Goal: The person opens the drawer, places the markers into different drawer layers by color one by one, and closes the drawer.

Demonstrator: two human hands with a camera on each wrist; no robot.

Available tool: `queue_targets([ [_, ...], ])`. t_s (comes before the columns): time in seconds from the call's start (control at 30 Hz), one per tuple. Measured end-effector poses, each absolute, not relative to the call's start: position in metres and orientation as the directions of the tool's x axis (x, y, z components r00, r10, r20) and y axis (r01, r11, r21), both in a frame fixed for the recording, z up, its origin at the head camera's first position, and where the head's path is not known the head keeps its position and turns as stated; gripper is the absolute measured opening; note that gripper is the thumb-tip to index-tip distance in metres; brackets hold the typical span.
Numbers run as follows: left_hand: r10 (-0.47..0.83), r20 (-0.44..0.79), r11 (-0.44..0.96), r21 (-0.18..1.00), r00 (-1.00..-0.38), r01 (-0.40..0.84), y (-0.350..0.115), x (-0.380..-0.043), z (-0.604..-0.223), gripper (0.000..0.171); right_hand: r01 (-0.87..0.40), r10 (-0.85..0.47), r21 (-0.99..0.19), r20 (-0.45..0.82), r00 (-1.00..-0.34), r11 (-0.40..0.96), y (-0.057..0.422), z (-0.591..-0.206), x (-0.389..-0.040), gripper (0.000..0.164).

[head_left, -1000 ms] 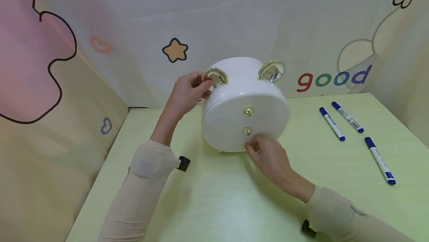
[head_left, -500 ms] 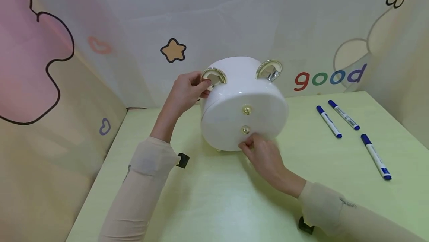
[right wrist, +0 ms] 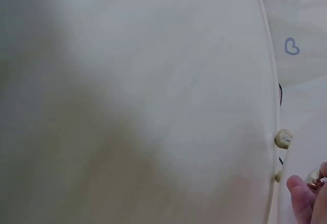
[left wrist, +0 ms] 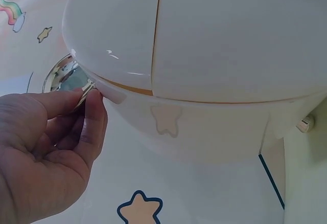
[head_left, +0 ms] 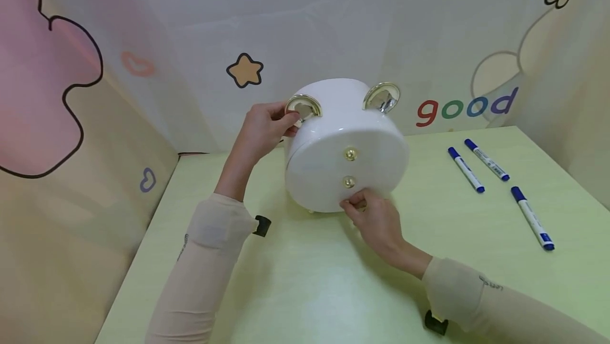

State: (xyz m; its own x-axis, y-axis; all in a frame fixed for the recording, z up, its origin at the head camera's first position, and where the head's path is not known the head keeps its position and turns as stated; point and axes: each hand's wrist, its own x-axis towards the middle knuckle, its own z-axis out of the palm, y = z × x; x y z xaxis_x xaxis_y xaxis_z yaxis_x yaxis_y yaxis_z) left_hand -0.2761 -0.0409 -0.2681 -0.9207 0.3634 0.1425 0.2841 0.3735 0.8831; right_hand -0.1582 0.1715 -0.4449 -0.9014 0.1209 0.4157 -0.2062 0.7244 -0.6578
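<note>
A white, round-fronted box [head_left: 312, 169] stands on the table, with two shiny gold ears on top and a vertical row of gold knobs on its front. My left hand [head_left: 262, 129] pinches the left ear [head_left: 305, 106] between thumb and fingers; the left wrist view shows the same grip on the gold ear [left wrist: 57, 78]. My right hand [head_left: 378, 225] is at the bottom of the front, its thumb and forefinger pinching the lowest knob, which they hide in the head view. Above it the middle knob [head_left: 349, 182] and top knob [head_left: 350, 154] show. In the right wrist view, only fingertips [right wrist: 301, 196] appear.
Several blue-capped markers lie on the right of the table [head_left: 286, 280], among them one near marker [head_left: 532, 218]. A printed curtain [head_left: 200, 69] hangs close behind the box. Small feet [right wrist: 284, 138] show under the box in the right wrist view.
My right hand has shifted slightly left, and its fingertips have closed over the lowest knob, visible a second ago. The left hand keeps its grip on the ear. The head view has moved slightly.
</note>
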Motion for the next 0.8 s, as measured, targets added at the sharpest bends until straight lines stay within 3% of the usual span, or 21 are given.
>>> queue_targets([
  [0.33,0.359,0.137,0.379,0.883,-0.923,0.278,-0.041,-0.277,-0.269,0.026,-0.159,0.211,-0.812,0.326,-0.922,0.562,0.167,-0.451,-0.159,0.020],
  [0.8,0.241,0.182,0.424,0.864,-0.953,0.272,-0.031,-0.269,-0.269,0.020,-0.205,0.275,-0.860,0.362,-0.890,0.467,0.162,-0.460,-0.159,0.015],
])
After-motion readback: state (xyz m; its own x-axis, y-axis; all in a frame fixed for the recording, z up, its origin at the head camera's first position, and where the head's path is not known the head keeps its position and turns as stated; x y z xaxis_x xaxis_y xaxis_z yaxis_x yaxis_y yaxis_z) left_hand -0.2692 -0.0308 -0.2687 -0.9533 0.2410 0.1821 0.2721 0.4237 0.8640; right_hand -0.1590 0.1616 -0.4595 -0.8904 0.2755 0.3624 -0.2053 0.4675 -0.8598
